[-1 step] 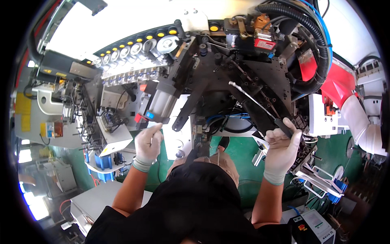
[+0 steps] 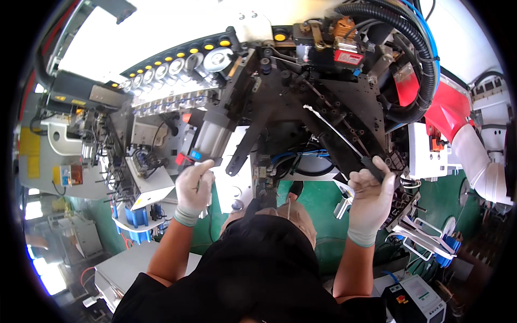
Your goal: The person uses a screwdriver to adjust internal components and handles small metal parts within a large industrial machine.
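My right hand (image 2: 370, 202), in a pale glove, is closed round the black handle of a long-shafted tool (image 2: 336, 131). Its thin metal shaft slants up and left over the dark machine plate (image 2: 344, 97), and its tip looks whitish and uneven. My left hand (image 2: 194, 188), gloved the same way, has its fingers curled just below the grey cylinder (image 2: 214, 137) with a blue label. Whether anything small sits in those fingers cannot be made out. A dark flat arm (image 2: 249, 141) of the machine lies between my hands.
A row of shiny round rollers (image 2: 177, 67) stands at the far left. Thick black corrugated hose (image 2: 428, 75) curves down at the right beside a red cover (image 2: 449, 105). A control box (image 2: 417, 299) is at the lower right, and a grey cabinet (image 2: 129, 269) at the lower left.
My left hand has shifted slightly left and up. The right hand with the long-shafted tool has moved slightly left, and the whole view has shifted a little.
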`<action>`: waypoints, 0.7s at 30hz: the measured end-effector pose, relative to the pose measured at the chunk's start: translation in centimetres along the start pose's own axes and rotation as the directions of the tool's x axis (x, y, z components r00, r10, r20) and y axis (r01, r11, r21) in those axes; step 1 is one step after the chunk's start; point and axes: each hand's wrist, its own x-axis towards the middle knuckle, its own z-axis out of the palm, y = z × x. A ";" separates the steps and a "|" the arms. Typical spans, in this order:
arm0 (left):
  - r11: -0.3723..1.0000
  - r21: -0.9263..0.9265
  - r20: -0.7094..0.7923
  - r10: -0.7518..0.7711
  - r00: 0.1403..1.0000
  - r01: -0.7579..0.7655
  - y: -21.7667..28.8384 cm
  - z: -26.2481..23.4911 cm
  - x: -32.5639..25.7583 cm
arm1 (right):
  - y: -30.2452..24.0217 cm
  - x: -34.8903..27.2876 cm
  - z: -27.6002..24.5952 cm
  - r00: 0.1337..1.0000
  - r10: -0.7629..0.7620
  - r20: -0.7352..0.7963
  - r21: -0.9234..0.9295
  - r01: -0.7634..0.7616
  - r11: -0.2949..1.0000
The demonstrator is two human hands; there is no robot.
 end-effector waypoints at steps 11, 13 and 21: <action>0.954 0.268 0.079 0.117 0.990 -0.134 -2.2 5.0 9.6 | 1.9 3.3 0.2 0.960 -0.189 0.207 -0.119 0.216 0.969; 0.956 0.259 0.073 0.124 0.990 -0.139 -2.4 4.9 9.5 | 1.3 4.4 2.8 0.976 -0.145 0.162 -0.278 0.186 0.942; 0.955 0.228 0.190 0.149 0.970 -0.191 -2.5 3.7 10.7 | 3.7 9.7 8.8 0.792 -0.339 0.507 -0.510 0.593 0.623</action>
